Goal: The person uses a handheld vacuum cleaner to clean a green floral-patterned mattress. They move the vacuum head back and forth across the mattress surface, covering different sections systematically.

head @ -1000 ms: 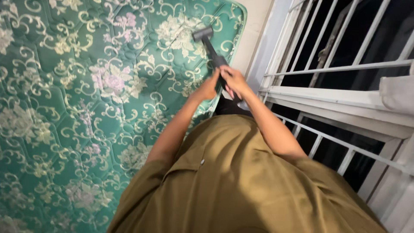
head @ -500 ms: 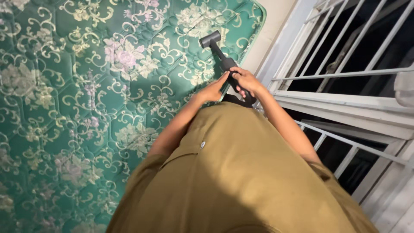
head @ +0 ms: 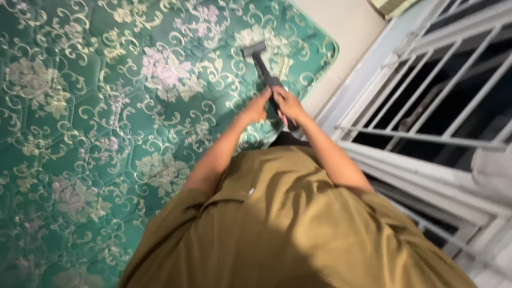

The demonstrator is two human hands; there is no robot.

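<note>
One mattress (head: 106,106), one handheld vacuum (head: 264,69), two hands (head: 274,104).

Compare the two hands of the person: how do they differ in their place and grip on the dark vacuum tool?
The left hand lies against the left side of the handheld vacuum, fingers bent; whether it fully grips is unclear. The right hand wraps over the body from the right and closes on it. The left forearm runs over the green floral mattress; the right forearm is on the side of the white window bars. Both hands are bare and meet at the vacuum.

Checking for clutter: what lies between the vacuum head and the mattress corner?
Head view: only bare mattress lies between the vacuum head and the corner.
</note>
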